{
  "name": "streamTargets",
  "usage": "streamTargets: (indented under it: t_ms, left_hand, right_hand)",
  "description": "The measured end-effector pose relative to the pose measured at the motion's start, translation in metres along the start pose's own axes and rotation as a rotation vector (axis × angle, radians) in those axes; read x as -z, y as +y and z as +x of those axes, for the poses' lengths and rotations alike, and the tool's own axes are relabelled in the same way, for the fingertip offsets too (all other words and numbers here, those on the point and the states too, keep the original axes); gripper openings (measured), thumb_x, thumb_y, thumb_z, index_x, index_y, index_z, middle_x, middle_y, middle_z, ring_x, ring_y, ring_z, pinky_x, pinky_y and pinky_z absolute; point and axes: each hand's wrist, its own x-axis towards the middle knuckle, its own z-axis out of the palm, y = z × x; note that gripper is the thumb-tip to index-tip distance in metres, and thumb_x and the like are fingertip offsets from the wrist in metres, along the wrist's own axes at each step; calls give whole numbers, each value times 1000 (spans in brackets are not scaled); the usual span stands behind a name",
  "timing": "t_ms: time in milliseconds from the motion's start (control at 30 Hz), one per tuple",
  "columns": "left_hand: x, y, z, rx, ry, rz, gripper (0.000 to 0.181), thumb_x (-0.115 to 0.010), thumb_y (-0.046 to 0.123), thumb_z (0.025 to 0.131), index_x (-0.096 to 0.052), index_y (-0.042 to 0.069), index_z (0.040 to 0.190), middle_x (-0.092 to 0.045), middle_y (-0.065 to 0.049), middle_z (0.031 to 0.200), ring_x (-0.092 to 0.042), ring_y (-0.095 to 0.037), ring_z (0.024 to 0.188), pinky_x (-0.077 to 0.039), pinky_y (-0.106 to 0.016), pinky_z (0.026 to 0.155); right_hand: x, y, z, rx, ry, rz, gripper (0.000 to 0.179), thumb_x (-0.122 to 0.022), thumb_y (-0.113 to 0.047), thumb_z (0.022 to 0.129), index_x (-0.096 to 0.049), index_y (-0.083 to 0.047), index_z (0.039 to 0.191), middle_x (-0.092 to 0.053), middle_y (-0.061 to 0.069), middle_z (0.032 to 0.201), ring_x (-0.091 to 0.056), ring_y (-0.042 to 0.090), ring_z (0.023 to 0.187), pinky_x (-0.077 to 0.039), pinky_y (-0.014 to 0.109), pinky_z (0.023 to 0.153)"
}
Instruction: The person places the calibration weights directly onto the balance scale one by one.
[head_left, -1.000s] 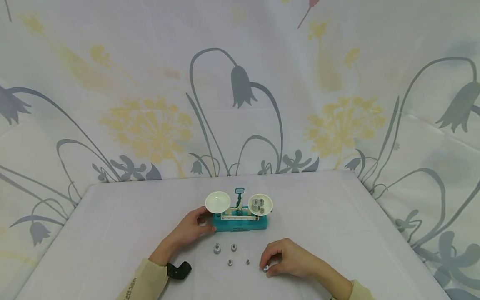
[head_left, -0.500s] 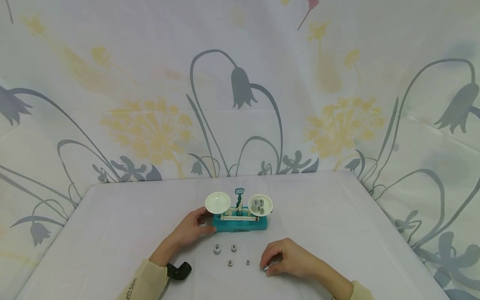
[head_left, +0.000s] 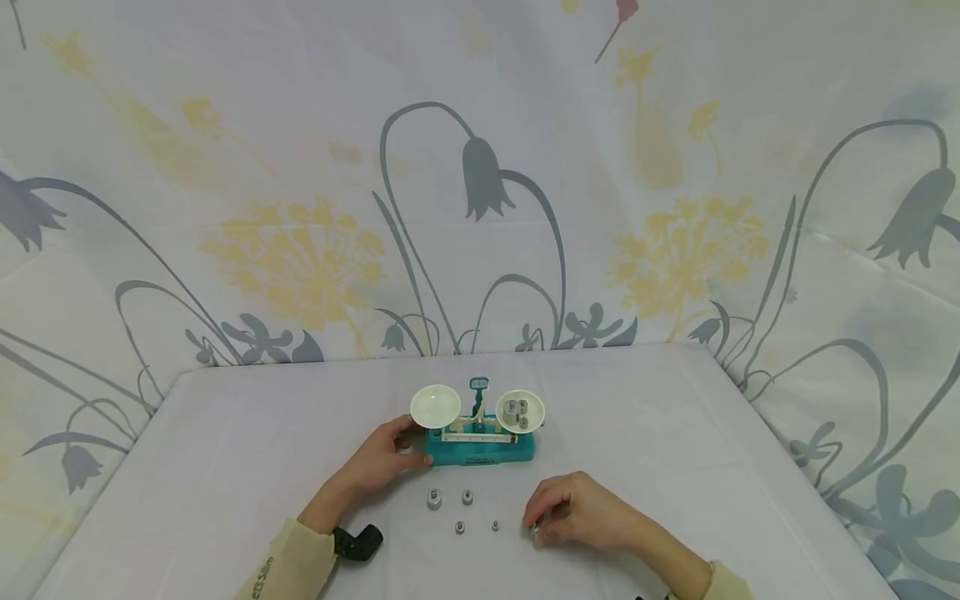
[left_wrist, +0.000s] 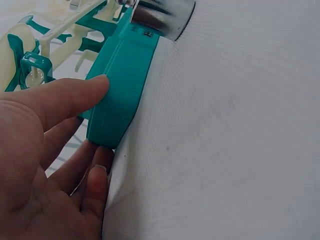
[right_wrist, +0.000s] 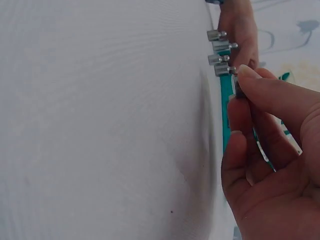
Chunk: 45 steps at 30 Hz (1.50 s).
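Observation:
A teal balance scale (head_left: 483, 452) with two cream pans stands on the white table. My left hand (head_left: 375, 461) holds the left end of its base, the thumb (left_wrist: 92, 92) on the front face and fingers around the end. Nothing lies in the left pan (head_left: 435, 407); the right pan (head_left: 535, 422) bears several metal weights (head_left: 511, 409). In front and to the right, my right hand (head_left: 588, 512) pinches a small metal weight (right_wrist: 238, 90) between thumb and fingertips, mostly covered by them. In the right wrist view that weight appears lifted off the cloth.
Several knobbed metal weights stand between the hands: a large one (head_left: 434, 500), a medium one (head_left: 468, 497), a small one (head_left: 460, 527) and a tiny one (head_left: 495, 526). A black wrist device (head_left: 358, 542) sits by the left sleeve. A flower-patterned curtain (head_left: 480, 250) rises behind the table.
My right hand has moved slightly up and to the right with the pinched weight. The left hand and the scale have stayed in place.

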Motion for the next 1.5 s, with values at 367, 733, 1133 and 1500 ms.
streamTargets:
  t_ms: [367, 733, 1133, 1500]
  left_hand:
    - [0, 0, 1, 1, 8, -11, 59, -80, 12, 83, -56, 3, 137, -60, -10, 133, -52, -28, 125, -42, -46, 106]
    - [0, -2, 2, 2, 4, -13, 60, -80, 12, 83, -55, 3, 137, -59, -11, 134, -51, -28, 126, -42, -47, 106]
    - [1, 0, 0, 8, 4, -11, 61, -80, 13, 83, -55, 2, 137, -59, -11, 134, -51, -29, 126, -42, -47, 107]
    - [1, 1, -1, -7, -5, -20, 58, -79, 13, 84, -56, 2, 136, -59, -11, 134, -50, -30, 128, -41, -47, 108]
  right_hand:
    - [13, -4, 4, 2, 60, -67, 14, -77, -5, 85, -77, -9, 98, -71, -4, 99, -64, 11, 86, -57, 29, 73]
    - [27, -21, 9, 55, 152, -138, 15, -76, -5, 86, -75, -5, 101, -71, 0, 100, -64, 15, 87, -55, 27, 75]
    - [47, -30, 19, 37, 263, -157, 17, -75, -6, 88, -74, -3, 104, -70, 2, 102, -62, 15, 86, -55, 27, 75]
    - [60, -33, 33, 25, 346, -210, 18, -74, -5, 89, -74, -5, 107, -70, 3, 105, -62, 15, 87, -55, 26, 77]
